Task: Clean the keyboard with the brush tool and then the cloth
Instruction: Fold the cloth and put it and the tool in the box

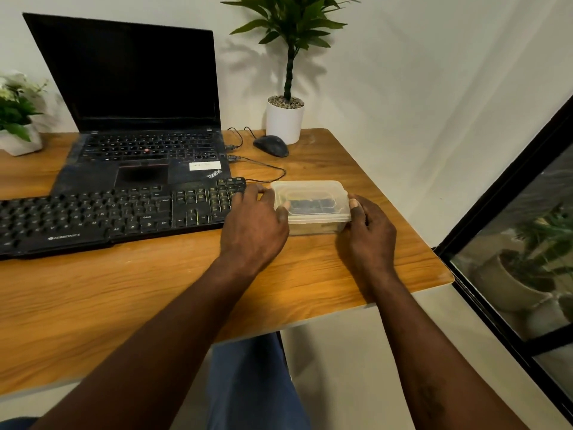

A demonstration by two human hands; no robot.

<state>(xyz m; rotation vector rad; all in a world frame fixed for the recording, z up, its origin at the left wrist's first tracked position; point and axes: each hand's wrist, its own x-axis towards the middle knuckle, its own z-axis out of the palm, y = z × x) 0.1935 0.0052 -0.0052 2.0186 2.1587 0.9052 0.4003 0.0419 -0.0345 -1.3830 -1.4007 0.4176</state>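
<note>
Translucent box (310, 189) blurs dark contents; left hand (254, 225) and right hand (369, 234) grip its ends.

Just right of the keyboard (108, 215), a lidded clear container (310, 189) sits on the desk (155, 290) — the left hand (254, 231) grips the end nearest the keyboard, the right hand (369, 240) the far end, thumbs on the lid. Behind the keyboard, a laptop (139, 88).

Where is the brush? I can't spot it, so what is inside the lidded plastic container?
Through the translucent lid of the plastic container, a dark object lies inside; it is too blurred to identify. The lid, left hand and right hand, gripping its ends, hide the rest.
</note>
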